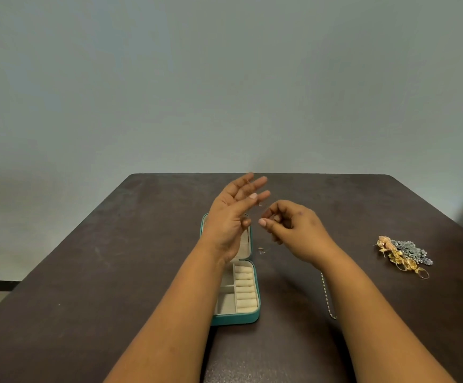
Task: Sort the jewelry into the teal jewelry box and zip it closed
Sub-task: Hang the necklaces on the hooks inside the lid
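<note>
The teal jewelry box [255, 288] lies open on the dark table, with cream ring rolls and small compartments showing in its near half. My left hand [234, 214] is raised above the box's far half, fingers spread. A thin chain [260, 203] seems to hang from those fingers, too fine to see well. My right hand [289, 225] is just right of the left, thumb and fingers pinched together near that chain. A small silver piece [261, 250] lies on the table beside the box. A beaded gold chain [326, 295] lies by my right forearm.
A heap of gold and silver jewelry [403, 254] sits at the right of the table [114, 272]. A grey wall stands right behind the table's far edge. The floor shows off the table's left side.
</note>
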